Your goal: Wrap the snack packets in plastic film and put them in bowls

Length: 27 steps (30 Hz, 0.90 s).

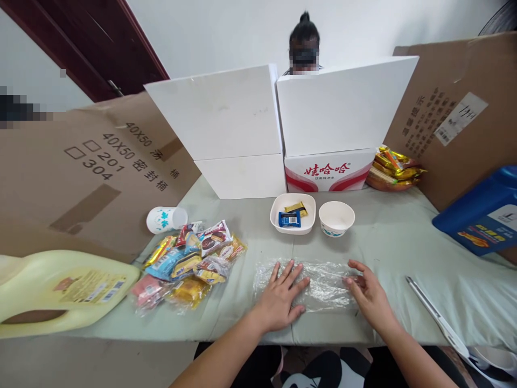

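A sheet of clear plastic wrap lies spread on the pale green cloth in front of me. My left hand rests flat on its left part, fingers spread. My right hand touches its right edge with fingers loosely curled and nothing in them. Behind the wrap stand a white square dish holding a blue and a gold snack packet, and an empty white bowl.
A pile of wrapped snacks lies at the left, with a tipped paper cup and a yellow jug. White boxes and cardboard sheets wall the back; a person sits behind them. A blue box and a long white tool sit right.
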Motion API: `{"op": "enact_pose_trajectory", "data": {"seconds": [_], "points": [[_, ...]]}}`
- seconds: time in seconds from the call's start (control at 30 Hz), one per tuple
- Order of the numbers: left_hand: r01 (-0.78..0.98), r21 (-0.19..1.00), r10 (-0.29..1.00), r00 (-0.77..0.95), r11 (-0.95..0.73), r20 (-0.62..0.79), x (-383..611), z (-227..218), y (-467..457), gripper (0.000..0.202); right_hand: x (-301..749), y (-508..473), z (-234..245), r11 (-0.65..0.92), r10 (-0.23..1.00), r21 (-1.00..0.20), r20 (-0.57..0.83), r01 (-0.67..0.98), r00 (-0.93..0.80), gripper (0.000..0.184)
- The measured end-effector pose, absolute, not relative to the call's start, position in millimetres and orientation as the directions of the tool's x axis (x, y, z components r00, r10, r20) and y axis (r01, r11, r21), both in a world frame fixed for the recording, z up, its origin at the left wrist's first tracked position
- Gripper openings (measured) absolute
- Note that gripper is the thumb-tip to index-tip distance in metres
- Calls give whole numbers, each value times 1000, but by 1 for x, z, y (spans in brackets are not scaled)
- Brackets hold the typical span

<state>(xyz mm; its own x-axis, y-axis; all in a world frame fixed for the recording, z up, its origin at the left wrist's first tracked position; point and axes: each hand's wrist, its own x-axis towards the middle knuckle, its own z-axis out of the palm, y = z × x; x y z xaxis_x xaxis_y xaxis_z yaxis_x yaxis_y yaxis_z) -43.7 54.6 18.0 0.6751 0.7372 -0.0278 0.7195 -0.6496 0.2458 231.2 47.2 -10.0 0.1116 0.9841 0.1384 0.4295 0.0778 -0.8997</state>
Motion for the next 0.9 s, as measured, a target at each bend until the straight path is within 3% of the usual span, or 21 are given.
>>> {"op": "enact_pose_trajectory", "data": {"seconds": [0.07, 0.17, 0.3, 0.43, 0.53, 0.63, 0.7, 0.8, 0.9], "points": [[724, 246, 739, 672, -645, -40, -43, 20, 54, 68, 228, 53, -7, 126, 979, -892, 183, 434, 91, 37], [734, 241, 747, 663, -635, -49, -42, 19, 54, 71, 229, 62, 0, 282, 896, -794, 418, 538, 147, 18], [715, 239, 735, 678, -657, -6, -41, 17, 55, 71, 232, 63, 11, 349, 777, -635, 607, 690, 166, 18], [688, 216, 717, 688, -693, 108, -45, 16, 51, 68, 218, 48, 12, 517, 808, -495, 552, 699, -207, 25], [780, 238, 803, 495, -579, 331, -56, 21, 55, 48, 209, 40, 0, 592, 792, -412, 455, 692, -406, 25], [893, 381, 887, 44, -241, 459, -72, 29, 76, 36, 207, 36, -12, 597, 788, -376, 442, 708, -430, 21], [851, 514, 924, -107, -106, 367, -79, 34, 93, 30, 209, 36, -16, 591, 794, -376, 431, 714, -430, 20], [726, 677, 979, -28, -119, 202, -79, 38, 106, 20, 214, 38, -8, 579, 802, -395, 432, 713, -412, 17], [584, 786, 979, 90, -203, 185, -69, 41, 96, 21, 214, 46, 15, 537, 829, -469, 446, 702, -337, 19]]}}
